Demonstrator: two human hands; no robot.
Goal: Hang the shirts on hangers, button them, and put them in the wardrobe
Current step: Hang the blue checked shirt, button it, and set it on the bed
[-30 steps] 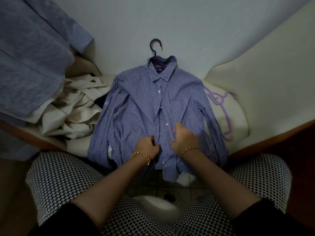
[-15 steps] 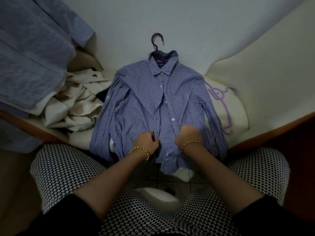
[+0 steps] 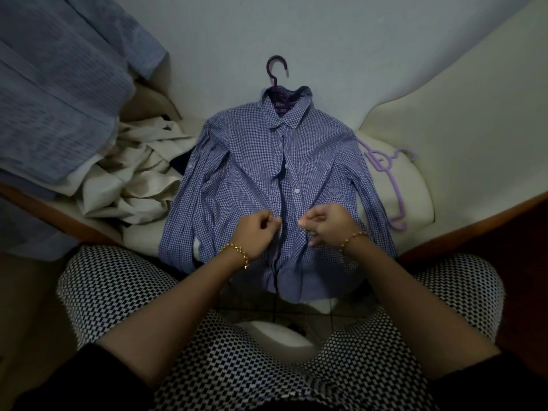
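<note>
A blue checked shirt (image 3: 243, 173) lay face up at the centre of the frame on a cream cushion (image 3: 415, 203), its collar towards the top of the picture and its hem hanging over the cushion's near edge. It was threaded on a dark purple hanger (image 3: 274, 69) whose hook stuck out above the collar against a pale wall (image 3: 326, 40). White buttons (image 3: 287, 166) showed down the upper front, while a dark gap ran between the two front edges lower down. Just below centre, a person's left hand (image 3: 258, 235) pinched the front edge on the left of that gap with curled fingers. The right hand (image 3: 329, 226) pinched the opposite edge in the same way. The two hands were close together but not touching, and a gold bracelet (image 3: 235, 252) circled each wrist. A second, lilac hanger (image 3: 391, 185) lay bare on the cushion just right of the shirt's sleeve. A crumpled cream cloth (image 3: 133, 182) sat heaped on the left side, beside the other sleeve. A striped blue garment (image 3: 59, 84) filled the upper left corner. The person's knees, in black-and-white patterned trousers (image 3: 118, 292), spread across the bottom of the frame on either side of the forearms
</note>
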